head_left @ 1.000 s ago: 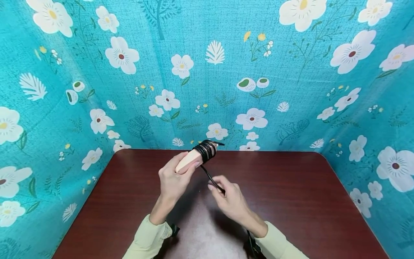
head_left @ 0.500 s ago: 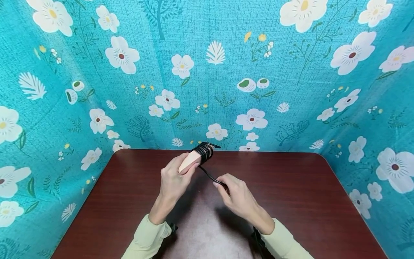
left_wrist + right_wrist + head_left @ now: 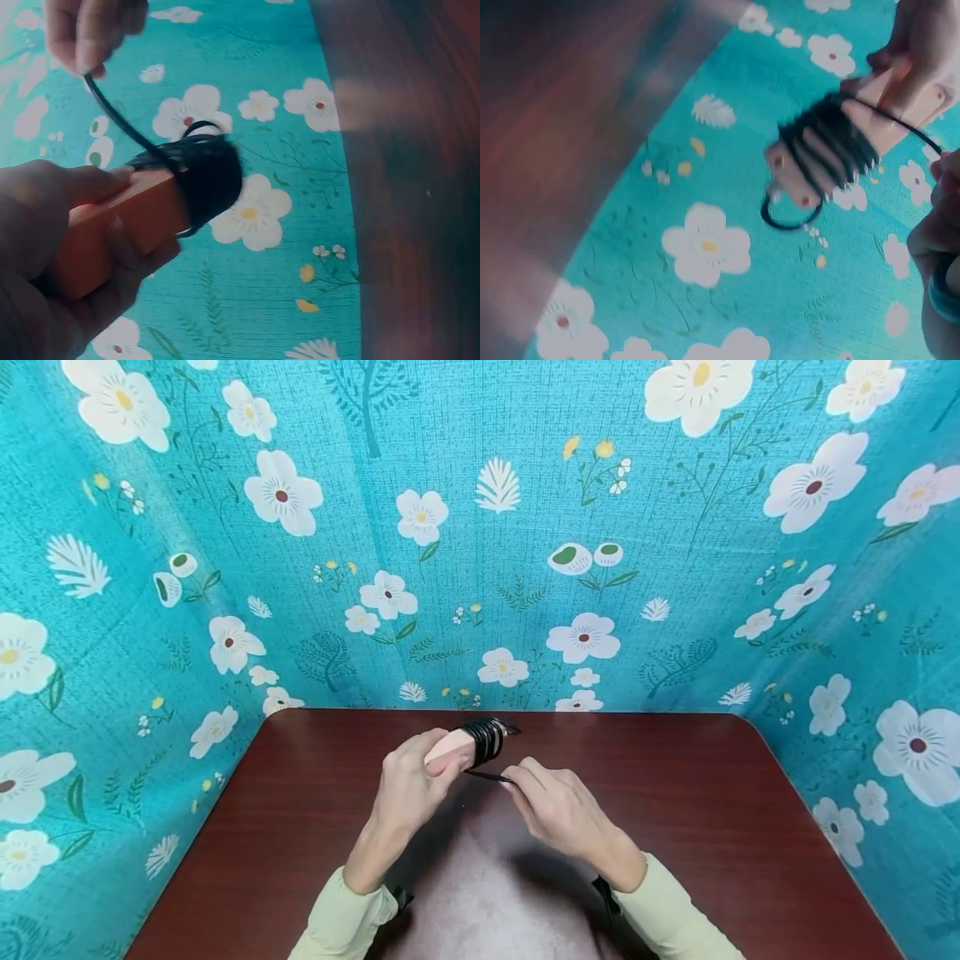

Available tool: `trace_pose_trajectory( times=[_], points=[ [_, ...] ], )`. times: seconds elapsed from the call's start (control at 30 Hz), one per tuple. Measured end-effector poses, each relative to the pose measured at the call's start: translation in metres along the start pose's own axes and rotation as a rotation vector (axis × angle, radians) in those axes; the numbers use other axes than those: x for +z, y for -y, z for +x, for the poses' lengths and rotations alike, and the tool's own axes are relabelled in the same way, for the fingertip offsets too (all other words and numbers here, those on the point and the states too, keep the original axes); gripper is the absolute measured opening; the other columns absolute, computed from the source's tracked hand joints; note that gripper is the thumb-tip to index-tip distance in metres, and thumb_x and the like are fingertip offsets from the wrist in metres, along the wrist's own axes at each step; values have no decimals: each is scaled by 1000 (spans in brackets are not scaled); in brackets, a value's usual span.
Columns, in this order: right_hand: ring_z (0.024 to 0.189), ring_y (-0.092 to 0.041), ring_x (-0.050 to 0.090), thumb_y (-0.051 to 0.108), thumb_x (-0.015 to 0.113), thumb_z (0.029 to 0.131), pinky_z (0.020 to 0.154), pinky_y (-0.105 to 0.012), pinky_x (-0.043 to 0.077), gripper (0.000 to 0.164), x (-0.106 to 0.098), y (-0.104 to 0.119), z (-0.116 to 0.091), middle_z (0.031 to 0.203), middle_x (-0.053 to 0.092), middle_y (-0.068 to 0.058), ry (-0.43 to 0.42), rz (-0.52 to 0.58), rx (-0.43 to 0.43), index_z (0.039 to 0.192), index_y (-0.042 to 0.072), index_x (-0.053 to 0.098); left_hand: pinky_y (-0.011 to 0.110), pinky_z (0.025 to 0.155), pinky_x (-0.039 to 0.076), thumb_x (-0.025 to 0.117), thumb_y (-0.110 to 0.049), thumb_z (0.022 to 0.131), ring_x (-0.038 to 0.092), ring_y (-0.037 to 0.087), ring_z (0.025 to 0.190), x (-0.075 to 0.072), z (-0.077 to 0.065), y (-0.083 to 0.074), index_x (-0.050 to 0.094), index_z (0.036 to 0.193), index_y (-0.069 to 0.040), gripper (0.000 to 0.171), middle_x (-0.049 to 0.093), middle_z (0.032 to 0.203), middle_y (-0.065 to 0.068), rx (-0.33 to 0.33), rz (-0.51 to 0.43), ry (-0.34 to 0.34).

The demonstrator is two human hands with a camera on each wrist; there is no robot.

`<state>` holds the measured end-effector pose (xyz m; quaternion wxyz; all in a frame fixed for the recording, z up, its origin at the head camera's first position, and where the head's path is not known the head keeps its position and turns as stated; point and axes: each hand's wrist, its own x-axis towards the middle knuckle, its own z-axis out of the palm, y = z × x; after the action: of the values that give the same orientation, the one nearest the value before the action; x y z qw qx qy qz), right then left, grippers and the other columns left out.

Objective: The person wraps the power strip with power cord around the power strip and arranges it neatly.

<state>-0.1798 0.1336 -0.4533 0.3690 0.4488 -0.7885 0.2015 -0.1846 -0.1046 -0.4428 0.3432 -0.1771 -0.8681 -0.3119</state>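
Note:
My left hand (image 3: 405,787) grips one end of a pale, flat-sided block (image 3: 450,747), held up over the table. Black cable (image 3: 485,740) is wound in several turns round the block's other end. A small loop of it sticks out past that end in the right wrist view, where small round holes (image 3: 778,161) show near the block's corners. My right hand (image 3: 570,810), just to the right, pinches the free run of cable (image 3: 124,126) between thumb and fingers. That run stretches from the windings to the fingertips. The left wrist view shows the thumb along the block's side.
A dark red-brown table (image 3: 675,793) lies beneath both hands, with a glare patch at its front middle. Blue cloth (image 3: 450,652) with white flowers hangs behind it and at both sides. Dark wrist gear (image 3: 609,897) shows by the right sleeve.
The block has come down a little and turned closer to level. My right hand has shifted right, still pinching the cable, and the run between the hands now lies flatter.

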Motion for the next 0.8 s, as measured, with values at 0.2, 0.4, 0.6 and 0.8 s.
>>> trace_pose_trajectory(
  times=[0.2,0.4,0.6,0.8],
  points=[
    [60,-11,52,20,48,112,54,-26,48,26,-9,-11,6,88,60,-3,6,-59,-109,107,3,68,42,80,62,94,-21,77,76,25,90,-8,1,-6,77,109,-6,39,80,100,11,-99,-49,218],
    [60,-8,49,16,52,110,54,-23,47,22,-12,-19,7,85,58,-1,-22,-47,-188,104,4,69,37,82,59,91,-26,81,70,18,92,-15,2,-6,79,111,-14,35,80,103,3,-288,-118,481],
    [60,-8,49,18,55,109,55,-22,47,22,-13,-27,5,83,57,1,-35,-43,-239,102,4,70,28,68,53,90,-25,78,62,12,79,-23,4,-4,80,104,-21,28,78,93,-7,-320,-215,591],
    [62,-6,50,23,62,107,56,-22,48,18,-12,-31,3,82,56,2,-18,-22,-247,102,8,71,26,66,54,88,-25,80,64,8,76,-28,2,-2,80,102,-27,24,77,90,-12,-276,-323,684]
  ],
)
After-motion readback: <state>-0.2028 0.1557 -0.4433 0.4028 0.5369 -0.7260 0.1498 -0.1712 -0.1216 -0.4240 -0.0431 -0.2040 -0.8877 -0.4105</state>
